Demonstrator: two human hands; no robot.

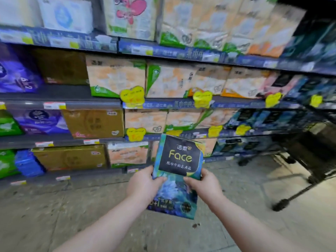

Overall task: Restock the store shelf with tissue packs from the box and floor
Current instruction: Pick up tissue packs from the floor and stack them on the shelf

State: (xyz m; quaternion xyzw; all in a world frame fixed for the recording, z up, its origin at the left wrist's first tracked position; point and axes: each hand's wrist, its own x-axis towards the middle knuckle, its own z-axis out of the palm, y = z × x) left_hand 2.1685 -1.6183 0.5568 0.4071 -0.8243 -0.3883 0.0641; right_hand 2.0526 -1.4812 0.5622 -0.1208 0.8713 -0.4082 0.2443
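Observation:
I hold a dark blue-green tissue pack (179, 160) with a black "Face" label upright in front of me, above the floor. My left hand (143, 184) grips its left edge and my right hand (203, 186) grips its right edge, thumbs on the front. Beyond it stands the store shelf (163, 104), several tiers filled with tissue packs. Matching dark blue packs (263, 119) sit on the right part of the shelf. No box is visible.
Orange and green tissue packs (171, 82) fill the middle tiers, brown cartons (92, 122) and purple packs (16, 77) the left. A black wheeled cart (309, 157) stands on the floor at the right. Grey concrete floor (72, 206) lies below.

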